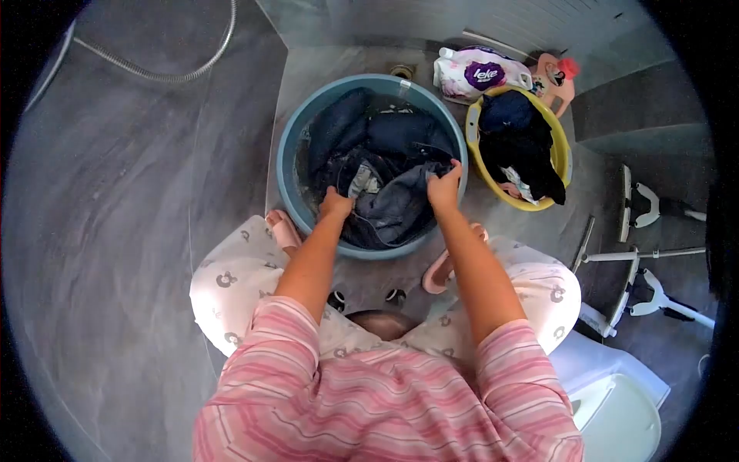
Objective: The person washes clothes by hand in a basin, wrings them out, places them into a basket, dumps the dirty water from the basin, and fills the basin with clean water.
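Denim garment (394, 203) bunched inside the blue tub (285, 154), my left hand (336, 203) and right hand (444, 188) pinching its fabric, yellow basin (560, 132) beside.

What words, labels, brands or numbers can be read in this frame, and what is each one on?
"leke": on the white-and-purple bottle; its smaller print is too small to read.
Pink jug with the red cap: any print is too blurred to read.
No other readable text.
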{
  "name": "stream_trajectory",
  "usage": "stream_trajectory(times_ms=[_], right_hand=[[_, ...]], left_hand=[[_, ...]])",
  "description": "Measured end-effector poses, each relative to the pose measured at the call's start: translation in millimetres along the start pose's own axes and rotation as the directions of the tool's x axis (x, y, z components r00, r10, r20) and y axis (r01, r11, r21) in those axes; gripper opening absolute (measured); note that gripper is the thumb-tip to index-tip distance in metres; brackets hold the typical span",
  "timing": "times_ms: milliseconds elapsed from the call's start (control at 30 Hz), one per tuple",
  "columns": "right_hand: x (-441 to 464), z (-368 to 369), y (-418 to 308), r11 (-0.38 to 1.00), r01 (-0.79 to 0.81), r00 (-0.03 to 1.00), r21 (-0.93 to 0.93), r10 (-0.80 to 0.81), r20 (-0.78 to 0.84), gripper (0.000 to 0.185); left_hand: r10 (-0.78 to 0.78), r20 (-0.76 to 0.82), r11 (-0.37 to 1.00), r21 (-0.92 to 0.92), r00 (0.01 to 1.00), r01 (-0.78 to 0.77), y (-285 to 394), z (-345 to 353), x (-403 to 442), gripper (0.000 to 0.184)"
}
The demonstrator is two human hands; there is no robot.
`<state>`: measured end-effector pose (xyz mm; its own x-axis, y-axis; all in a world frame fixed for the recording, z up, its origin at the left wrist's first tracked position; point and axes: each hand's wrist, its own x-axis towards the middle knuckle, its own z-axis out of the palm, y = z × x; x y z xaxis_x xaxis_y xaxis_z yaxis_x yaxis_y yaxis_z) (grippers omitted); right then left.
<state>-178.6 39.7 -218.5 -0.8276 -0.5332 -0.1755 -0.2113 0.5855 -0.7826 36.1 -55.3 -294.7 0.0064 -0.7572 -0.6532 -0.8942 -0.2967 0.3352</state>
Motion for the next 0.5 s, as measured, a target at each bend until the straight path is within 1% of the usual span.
stream_trajectory(times_ms=[33, 67, 100, 133, 167, 200, 233, 300, 333, 400, 433, 467, 500], right_hand=[[1, 7, 4, 1.000, -0.017, 1.000, 0.008, 0.017, 0.021, 0.057], [3, 14, 12, 0.997, 0.081, 0.995, -0.016, -0.080, 0.067, 0.056], [4, 16, 11, 0.997, 0.076, 0.995, -0.022, -0.074, 0.071, 0.056], [10, 26, 14, 0.970, 0.115, 0.957, -0.214, -0.051, 0.286, 0.056], [11, 32, 14, 0.906, 0.194, 0.878, -0.377, 0.011, 0.479, 0.057], [12, 41, 19, 0.874, 0.228, 0.854, -0.429, 0.033, 0.520, 0.055], [14, 51, 29, 0.873, 0.224, 0.849, -0.434, 0.044, 0.526, 0.055], [18, 70, 40, 0.850, 0.219, 0.869, -0.479, 0.053, 0.492, 0.055], [18, 75, 41, 0.815, 0.191, 0.861, -0.547, 0.128, 0.492, 0.060], [22, 90, 53, 0.818, 0.163, 0.853, -0.551, 0.165, 0.496, 0.058], [25, 96, 59, 0.822, 0.137, 0.850, -0.553, 0.189, 0.491, 0.056], [30, 103, 65, 0.819, 0.137, 0.846, -0.557, 0.196, 0.496, 0.056], [32, 109, 72, 0.793, 0.183, 0.837, -0.581, 0.184, 0.515, 0.051]], left_hand=[[-0.004, 0.005, 1.000, 0.003, 1.000, 0.004, 7, -1, -7, 0.072], [-0.021, 0.001, 1.000, 0.017, 1.000, 0.021, 13, -1, -9, 0.069], [-0.041, -0.003, 0.999, 0.031, 0.999, 0.042, 16, 3, -9, 0.067], [-0.056, 0.012, 0.998, 0.034, 0.998, 0.056, 18, 10, 2, 0.067], [-0.053, 0.036, 0.995, 0.091, 0.998, 0.050, 20, 13, 6, 0.064], [-0.052, 0.060, 0.988, 0.148, 0.997, 0.043, 20, 18, 12, 0.061], [-0.063, 0.069, 0.987, 0.150, 0.996, 0.052, 20, 24, 17, 0.061], [-0.087, 0.170, 0.952, 0.303, 0.982, 0.032, 22, 32, 33, 0.052], [-0.099, 0.175, 0.952, 0.304, 0.980, 0.041, 22, 36, 40, 0.052], [-0.112, 0.256, 0.901, 0.433, 0.960, -0.010, 23, 45, 55, 0.050], [-0.122, 0.263, 0.901, 0.435, 0.957, -0.005, 18, 55, 67, 0.050], [-0.052, 0.231, 0.884, 0.463, 0.972, -0.063, 13, 67, 79, 0.048], [0.019, 0.202, 0.862, 0.493, 0.979, -0.118, 11, 72, 85, 0.046]])
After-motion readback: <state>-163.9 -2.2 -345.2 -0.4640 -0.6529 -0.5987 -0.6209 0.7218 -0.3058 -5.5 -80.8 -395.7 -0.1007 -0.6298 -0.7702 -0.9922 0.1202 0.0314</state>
